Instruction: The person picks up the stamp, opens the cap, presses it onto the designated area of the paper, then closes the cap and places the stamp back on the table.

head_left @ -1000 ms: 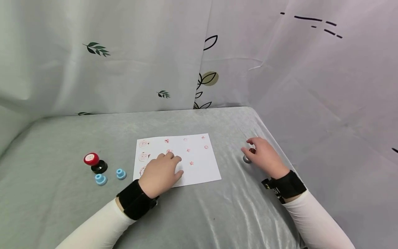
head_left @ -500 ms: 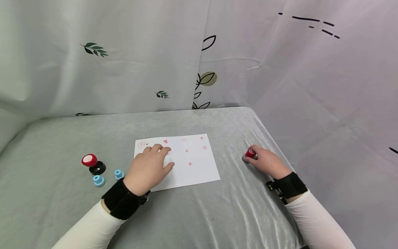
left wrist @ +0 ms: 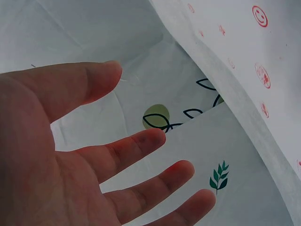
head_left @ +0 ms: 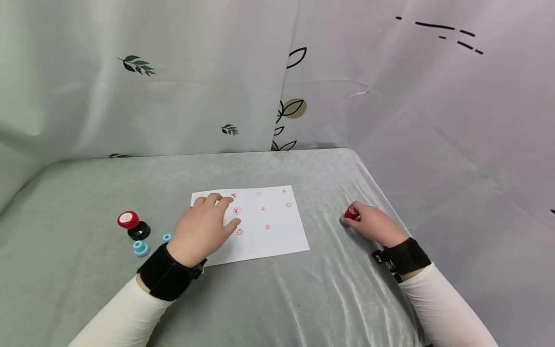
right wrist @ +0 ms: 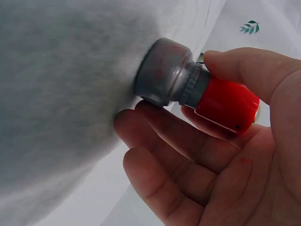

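Note:
Near the table's right edge, my right hand (head_left: 376,224) holds a self-inking stamp (right wrist: 228,106) with a red handle and a see-through grey cap. Thumb and fingers are round its red part in the right wrist view, and the capped end is right at the grey cloth. My left hand (head_left: 197,233) is over the left part of a white sheet of paper (head_left: 282,238), fingers spread and holding nothing. Red prints of stars, smiley faces and circles mark the sheet; those on its left side are mostly hidden by that hand.
Left of the paper stands a larger stamp with a red knob (head_left: 127,220) and a black base (head_left: 139,231). Two small light-blue stepped pieces (head_left: 140,248) are close by, one partly behind my left hand. A white patterned curtain (head_left: 195,86) borders the table's back and right.
My right fingers have closed round the red-handled stamp, which stays in about the same spot. My left hand has moved left over the sheet, uncovering prints near the middle and covering those at left.

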`<state>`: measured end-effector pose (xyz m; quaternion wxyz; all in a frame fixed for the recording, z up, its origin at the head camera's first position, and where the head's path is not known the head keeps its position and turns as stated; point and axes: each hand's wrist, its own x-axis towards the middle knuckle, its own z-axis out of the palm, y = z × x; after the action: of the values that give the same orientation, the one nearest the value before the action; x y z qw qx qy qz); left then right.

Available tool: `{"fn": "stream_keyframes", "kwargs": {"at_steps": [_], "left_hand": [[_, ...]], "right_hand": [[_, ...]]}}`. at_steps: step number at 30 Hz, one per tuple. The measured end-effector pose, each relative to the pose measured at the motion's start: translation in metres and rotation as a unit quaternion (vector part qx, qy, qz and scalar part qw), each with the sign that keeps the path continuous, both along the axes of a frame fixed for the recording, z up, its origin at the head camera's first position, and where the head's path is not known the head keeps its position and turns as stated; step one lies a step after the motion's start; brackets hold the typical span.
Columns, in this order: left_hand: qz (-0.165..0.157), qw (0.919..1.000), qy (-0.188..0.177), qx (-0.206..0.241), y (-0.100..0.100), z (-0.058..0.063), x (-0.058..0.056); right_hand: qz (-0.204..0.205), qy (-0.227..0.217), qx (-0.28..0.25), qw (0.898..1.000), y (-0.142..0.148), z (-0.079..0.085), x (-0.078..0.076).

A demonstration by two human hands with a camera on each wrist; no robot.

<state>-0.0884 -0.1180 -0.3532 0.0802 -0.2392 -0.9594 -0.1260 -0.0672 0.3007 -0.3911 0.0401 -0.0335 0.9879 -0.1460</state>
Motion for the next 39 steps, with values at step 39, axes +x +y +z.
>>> {"fn": "stream_keyframes", "kwargs": {"at_steps": [39], "left_hand": [[-0.097, 0.9905, -0.024, 0.094, 0.032, 0.001, -0.004]], "right_hand": [[0.135, 0.09, -0.259, 0.952, -0.173, 0.029, -0.029]]}}
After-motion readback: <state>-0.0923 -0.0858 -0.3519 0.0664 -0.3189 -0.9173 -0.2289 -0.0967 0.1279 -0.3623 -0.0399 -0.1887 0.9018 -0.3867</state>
